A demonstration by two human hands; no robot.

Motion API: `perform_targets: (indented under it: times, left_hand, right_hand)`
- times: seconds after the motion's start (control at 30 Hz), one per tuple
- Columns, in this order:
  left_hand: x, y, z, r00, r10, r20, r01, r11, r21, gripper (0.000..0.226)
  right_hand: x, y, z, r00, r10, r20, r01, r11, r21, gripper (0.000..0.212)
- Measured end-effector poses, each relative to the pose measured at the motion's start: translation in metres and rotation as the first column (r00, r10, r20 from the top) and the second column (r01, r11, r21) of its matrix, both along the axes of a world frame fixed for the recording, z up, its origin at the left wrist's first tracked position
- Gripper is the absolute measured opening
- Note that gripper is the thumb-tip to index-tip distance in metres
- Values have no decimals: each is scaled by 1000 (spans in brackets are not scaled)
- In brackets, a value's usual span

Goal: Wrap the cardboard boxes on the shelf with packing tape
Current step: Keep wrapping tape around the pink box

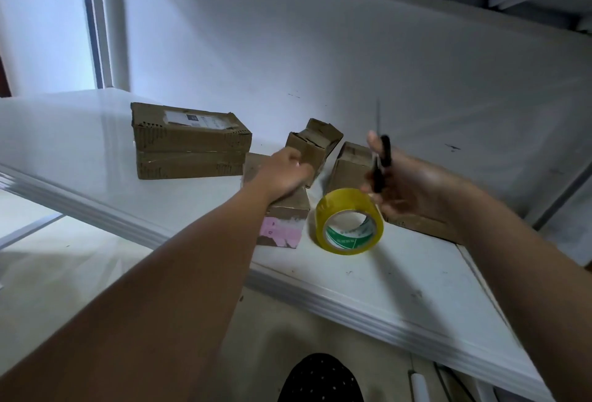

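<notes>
1. The left hand [285, 174] rests curled on a small cardboard box [282, 219] (pink label on its near face) close to the front edge of the white shelf [400, 276].
2. The right hand [407, 183] grips black scissors [382, 161], blade pointing up.
3. The yellow tape roll [349, 220] stands on edge between both hands, just below the right hand.
4. A larger box [189, 142] lies farther left; two more boxes [315, 142] stand toward the back wall.
</notes>
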State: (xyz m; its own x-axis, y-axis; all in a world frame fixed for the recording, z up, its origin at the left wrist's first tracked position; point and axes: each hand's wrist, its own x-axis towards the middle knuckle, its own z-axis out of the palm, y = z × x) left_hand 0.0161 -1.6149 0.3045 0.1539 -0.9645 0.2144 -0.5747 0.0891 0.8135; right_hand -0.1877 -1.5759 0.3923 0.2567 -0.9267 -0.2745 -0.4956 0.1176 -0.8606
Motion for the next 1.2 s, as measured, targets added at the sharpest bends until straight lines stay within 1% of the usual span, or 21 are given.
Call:
perform_targets:
  times: [0.03,0.07,0.1,0.13,0.2,0.23,0.3,0.37,0.4,0.43,0.53,0.57,0.6,0.67,0.73,0.83,0.9,0.97,1.07,1.13,1.2]
  left_hand:
    - [-2,2,-2,989,-22,143,19,1000,23,53]
    - [-5,2,-3,960,-39,278,29,999,42,57]
    - [-7,1,-4,922,-52,383,34,998,54,59]
    - [-10,0,-5,886,-67,459,38,997,73,62]
    - [-11,-5,-5,856,-93,509,44,993,109,65]
    - [-11,-8,-4,860,-97,502,42,992,120,65]
    - [-10,-10,-5,860,-92,502,33,992,124,64]
    - [-12,-10,-5,838,-96,538,28,991,134,64]
    - [-13,-9,-4,825,-107,555,27,988,150,66]
    - [-13,-9,-2,812,-126,570,27,984,178,68]
    - [-13,-7,8,756,-237,610,41,948,316,78]
    - [-13,-7,11,738,-271,618,43,933,357,81]
    - [-14,-7,13,726,-291,624,40,923,384,83]
    - [-14,-7,11,711,-310,631,38,913,405,82]
    - [-13,-8,6,713,-303,633,48,921,387,78]
    - [-3,-10,1,724,-316,613,95,926,365,73]
    - [5,-12,3,702,-331,630,112,926,361,67]
    - [8,-13,10,664,-316,678,124,941,316,57]
    - [-3,-6,24,660,-235,714,161,972,172,39]
    - [-20,0,33,729,-278,626,221,960,170,32]
    - [-38,2,42,793,-408,453,282,904,321,26]
  right_hand:
    - [-11,-7,-6,978,-112,-176,92,989,-120,71]
    - [-24,-13,-16,907,-228,-355,147,959,-241,64]
    - [-36,-18,-31,820,-298,-489,159,939,-306,56]
    - [-49,-22,-47,759,-316,-569,174,941,-291,49]
    - [-69,-22,-74,718,-274,-640,227,961,-157,41]
    - [-77,-21,-82,682,-255,-685,214,966,-147,35]
    - [-82,-23,-87,575,-260,-776,142,966,-218,26]
    - [-76,-31,-76,458,-307,-834,20,942,-336,26]
    - [-68,-34,-68,456,-329,-827,-37,922,-387,27]
    - [-59,-39,-59,497,-337,-800,-93,896,-435,28]
    - [-23,-46,-36,739,-244,-628,-157,844,-513,42]
    - [-12,-45,-33,786,-182,-591,-174,851,-495,46]
    - [-1,-44,-33,799,-121,-589,-203,868,-453,50]
    - [12,-48,-41,768,-28,-640,-246,909,-335,55]
    - [17,-53,-51,754,1,-656,-247,927,-282,57]
    - [13,-56,-63,822,-4,-569,-203,932,-301,50]
    - [8,-59,-68,807,21,-590,-252,916,-312,42]
    - [3,-60,-72,811,4,-585,-239,915,-324,37]
    - [1,-64,-76,795,-9,-607,-243,912,-331,32]
    - [5,-68,-76,763,-11,-646,-269,904,-333,34]
    - [8,-74,-77,748,-12,-664,-273,906,-324,39]
